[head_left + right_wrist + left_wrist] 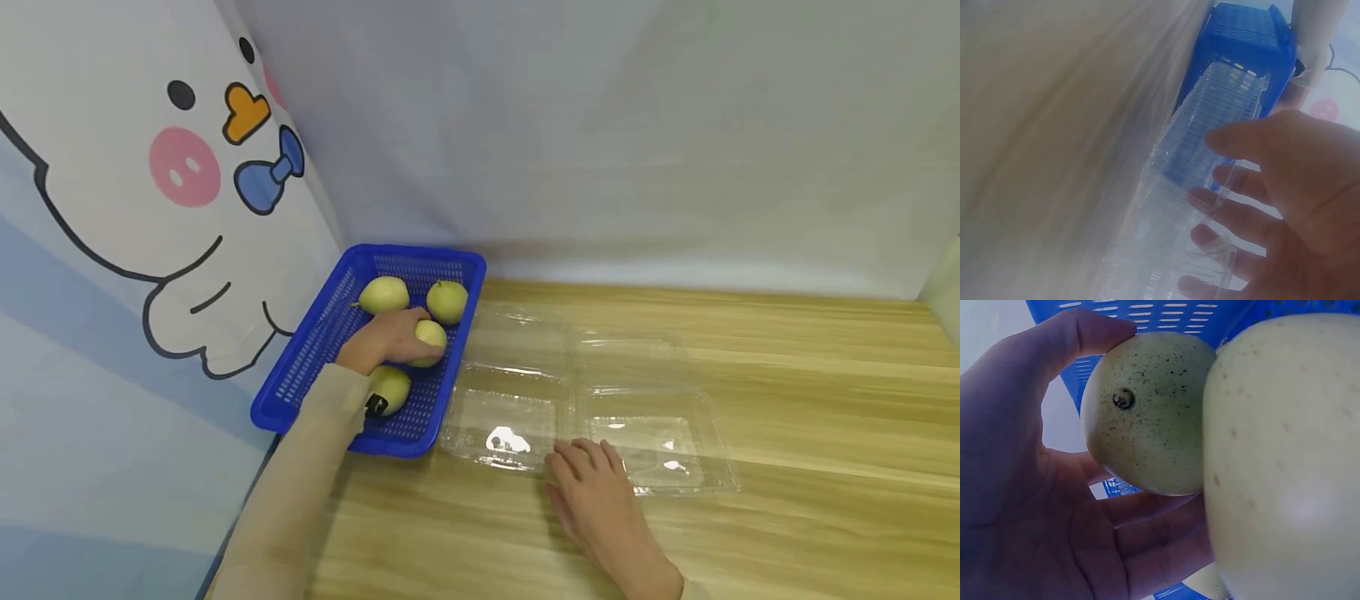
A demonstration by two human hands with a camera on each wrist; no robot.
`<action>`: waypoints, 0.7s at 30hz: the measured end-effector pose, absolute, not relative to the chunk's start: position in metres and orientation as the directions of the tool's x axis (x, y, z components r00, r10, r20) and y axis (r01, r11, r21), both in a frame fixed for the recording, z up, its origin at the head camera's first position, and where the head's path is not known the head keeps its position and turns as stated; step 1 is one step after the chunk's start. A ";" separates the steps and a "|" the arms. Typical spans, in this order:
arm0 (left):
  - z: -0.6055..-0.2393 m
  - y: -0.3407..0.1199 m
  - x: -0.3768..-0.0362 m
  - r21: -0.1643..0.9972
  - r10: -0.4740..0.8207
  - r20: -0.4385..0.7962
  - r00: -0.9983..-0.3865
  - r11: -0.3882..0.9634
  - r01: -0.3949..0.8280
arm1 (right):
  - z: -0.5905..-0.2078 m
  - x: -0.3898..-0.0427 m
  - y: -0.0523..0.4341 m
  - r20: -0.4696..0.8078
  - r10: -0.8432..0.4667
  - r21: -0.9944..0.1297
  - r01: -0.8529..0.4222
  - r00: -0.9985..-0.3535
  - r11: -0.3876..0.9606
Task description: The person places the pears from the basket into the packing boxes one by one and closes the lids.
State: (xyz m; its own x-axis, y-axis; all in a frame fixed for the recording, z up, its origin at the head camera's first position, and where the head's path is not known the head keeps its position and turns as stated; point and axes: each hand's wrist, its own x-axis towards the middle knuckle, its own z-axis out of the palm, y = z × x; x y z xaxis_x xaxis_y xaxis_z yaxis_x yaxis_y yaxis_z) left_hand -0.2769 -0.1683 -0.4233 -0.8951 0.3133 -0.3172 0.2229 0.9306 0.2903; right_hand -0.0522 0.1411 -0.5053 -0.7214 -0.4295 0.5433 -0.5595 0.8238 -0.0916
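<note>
My left hand (pixel 393 337) reaches into a blue plastic basket (pixel 300 354) and grips a pale green pear (pixel 431 342) between thumb and fingers. Its speckled end and short stub (pixel 1147 425) face the left wrist camera. A second pear (pixel 391 390) lies near the wrist and looms large in the left wrist view. Two more pears, a left one (pixel 384 295) and a right one (pixel 447 302), lie toward the basket's far end. My right hand (pixel 600 500), fingers loosely bent, rests at the front rims of two clear plastic boxes, one left (pixel 502 417) and one right (pixel 652 442).
The basket stands left of the clear boxes, close to a cartoon-printed cloth (pixel 112 192). Both boxes have their lids folded back toward a pale curtain (pixel 637 167). Wood-grain tabletop (pixel 825 417) extends to the right.
</note>
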 end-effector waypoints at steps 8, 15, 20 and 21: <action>-0.424 -0.183 -0.269 0.278 0.310 -0.313 -0.898 0.934 0.225 | -0.509 -0.050 0.134 0.542 -0.438 -0.067 -0.556 -0.718 0.828; -0.414 -0.180 -0.267 0.299 0.324 -0.298 -0.898 0.925 0.235 | -0.509 -0.047 0.137 0.541 -0.424 -0.046 -0.530 -0.726 0.847; -0.408 -0.174 -0.267 0.296 0.326 -0.301 -0.896 0.925 0.238 | -0.509 -0.046 0.140 0.542 -0.414 -0.053 -0.522 -0.731 0.852; -0.407 -0.172 -0.267 0.298 0.330 -0.298 -0.896 0.923 0.241 | -0.509 -0.046 0.140 0.540 -0.410 -0.060 -0.520 -0.735 0.852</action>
State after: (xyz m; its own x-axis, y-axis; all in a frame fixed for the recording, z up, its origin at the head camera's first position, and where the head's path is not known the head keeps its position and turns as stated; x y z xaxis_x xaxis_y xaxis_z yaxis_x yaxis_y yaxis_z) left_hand -0.2672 -0.1723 -0.4070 -0.8957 0.3302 -0.2977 0.2412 0.9234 0.2985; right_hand -0.0459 0.1402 -0.5090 -0.7347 -0.4104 0.5401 -0.5199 0.8522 -0.0596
